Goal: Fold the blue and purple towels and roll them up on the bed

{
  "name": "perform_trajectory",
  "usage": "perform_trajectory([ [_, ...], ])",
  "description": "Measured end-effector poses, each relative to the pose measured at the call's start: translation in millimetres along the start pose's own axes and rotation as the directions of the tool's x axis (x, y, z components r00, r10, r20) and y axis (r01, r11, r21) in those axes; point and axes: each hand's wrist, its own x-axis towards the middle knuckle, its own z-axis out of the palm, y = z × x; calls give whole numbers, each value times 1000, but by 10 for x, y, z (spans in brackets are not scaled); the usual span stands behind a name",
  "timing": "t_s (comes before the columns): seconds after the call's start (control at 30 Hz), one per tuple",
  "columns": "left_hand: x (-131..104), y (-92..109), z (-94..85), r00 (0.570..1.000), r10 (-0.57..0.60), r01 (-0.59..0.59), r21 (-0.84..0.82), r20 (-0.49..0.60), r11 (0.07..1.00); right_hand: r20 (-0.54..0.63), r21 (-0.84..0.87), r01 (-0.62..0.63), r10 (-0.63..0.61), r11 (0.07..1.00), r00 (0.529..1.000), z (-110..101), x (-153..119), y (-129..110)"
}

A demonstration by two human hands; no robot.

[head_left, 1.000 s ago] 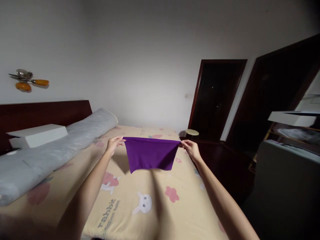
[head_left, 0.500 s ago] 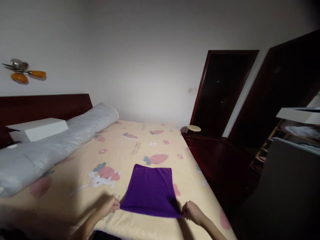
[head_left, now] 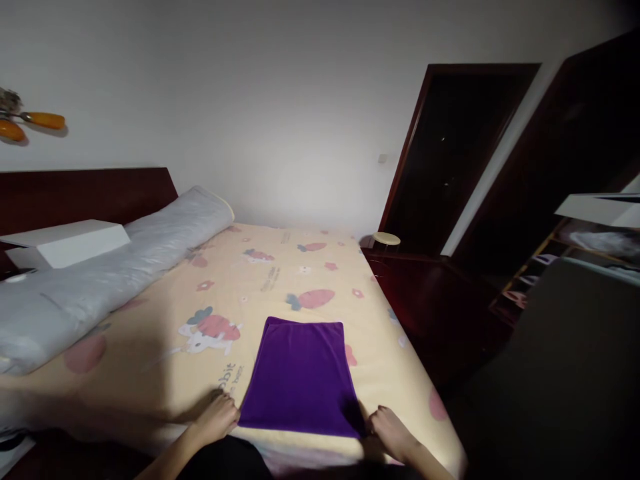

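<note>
A purple cloth (head_left: 303,377), folded into a rough square, lies flat on the patterned bed sheet (head_left: 270,287). At its near left corner, my left hand (head_left: 219,417) is closed with the fingertips pinching the edge. My right hand (head_left: 391,430) is closed in the same way on the near right corner, where a dark shadow falls over the cloth. The top layer sits slightly off from the layer under it at the far left corner.
A grey rolled mattress (head_left: 125,267) lies along the dark headboard (head_left: 85,193), with a white box (head_left: 75,243) behind it. Beyond the bed's right side are a round stool (head_left: 387,239), a dark door (head_left: 465,160) and a shelf rack (head_left: 537,273).
The view has tilted down slightly and shifted. The near edge of the cloth lies straighter and a little closer to the bed's near edge, with both hands still at its corners.
</note>
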Motion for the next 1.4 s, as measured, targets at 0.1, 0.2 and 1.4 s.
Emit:
perform_trajectory([
  [0.1, -17, 25, 27, 1000, 21, -21, 28, 12, 999, 57, -39, -38, 40, 999, 998, 33, -7, -13],
  [0.2, -13, 29, 66, 1000, 23, -24, 34, 13, 999, 112, -71, -48, 55, 996, 992, 72, -13, -22],
  [1.4, 669, 744, 1172, 735, -225, 341, 61, -639, 938, -266, 202, -599, 632, 775, 728, 1246, 264, -623],
])
